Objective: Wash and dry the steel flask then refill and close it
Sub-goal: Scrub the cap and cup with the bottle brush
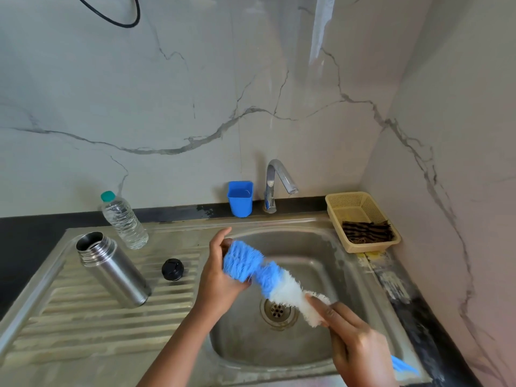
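Our right hand (354, 342) gripped the bottle brush (268, 277) by the handle end, its forefinger laid along the white bristles. Our left hand (220, 275) curled round the blue bristle tip, holding it over the sink (279, 350), with the drain (277, 311) just below the brush. Left of the left hand, the black cap (172, 269) sat on the ribbed draining board, apart from the flask. Further left stood the steel flask (111, 268), open at the mouth. Beyond it stood a clear water bottle (122, 219). Beyond our hands, a blue cup (240, 198) and the tap (275, 182) stood at the wall; to the right of the tap a basket (363, 219) held a dark cloth.
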